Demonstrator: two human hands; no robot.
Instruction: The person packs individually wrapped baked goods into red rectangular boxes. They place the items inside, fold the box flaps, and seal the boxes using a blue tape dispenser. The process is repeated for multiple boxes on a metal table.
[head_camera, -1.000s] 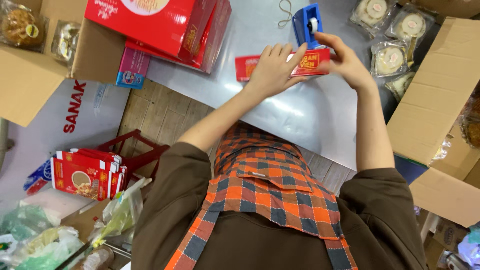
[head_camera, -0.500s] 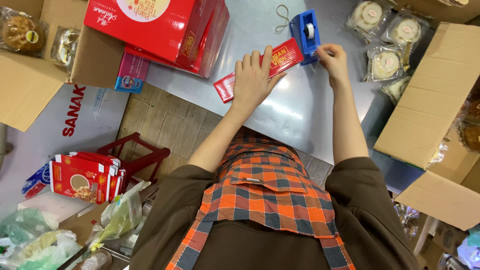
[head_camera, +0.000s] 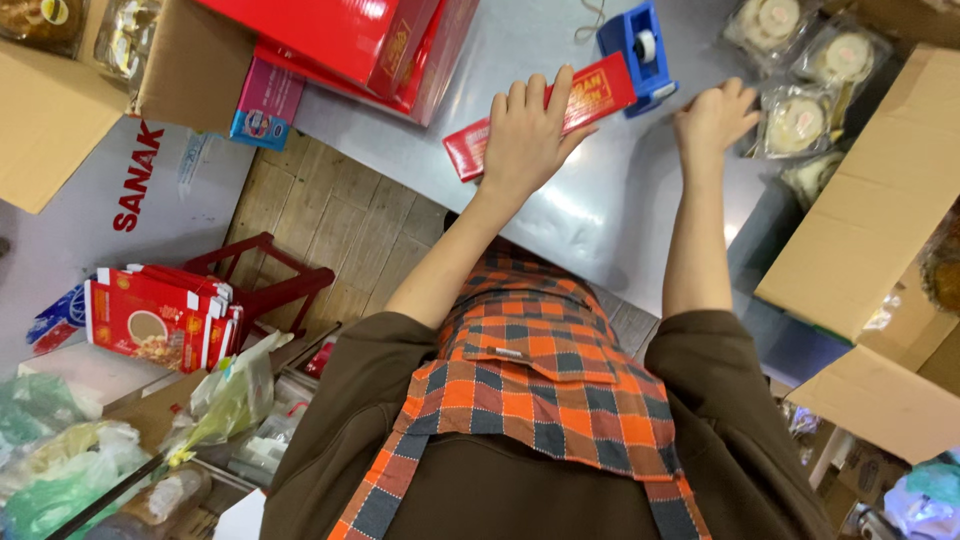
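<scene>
Red flat box (head_camera: 590, 100): long, narrow, lying at a slant on the grey metal table (head_camera: 600, 215), its far end touching the blue tape dispenser (head_camera: 640, 42).

Left hand (head_camera: 527, 135): palm down on the middle of the red flat box, fingers spread and extended, pressing rather than wrapping.

Right hand (head_camera: 712, 115): on the table just right of the tape dispenser, apart from the box; fingers loosely curled, holding nothing visible.

Wrapped round cakes (head_camera: 800, 70): at least 4 clear packets, clustered on the table beyond the right hand.

Large red cartons (head_camera: 370, 40): stacked at the table's far left corner, with a small pink and blue packet (head_camera: 265, 105) beside them.

Cardboard boxes (head_camera: 860, 240): open, brown, at the right edge; another at the upper left.

Red stool (head_camera: 265, 275): on the wooden floor below the table, next to a stack of small red boxes (head_camera: 155, 325).

Apron (head_camera: 540, 390): orange and grey check, worn over a brown shirt.
</scene>
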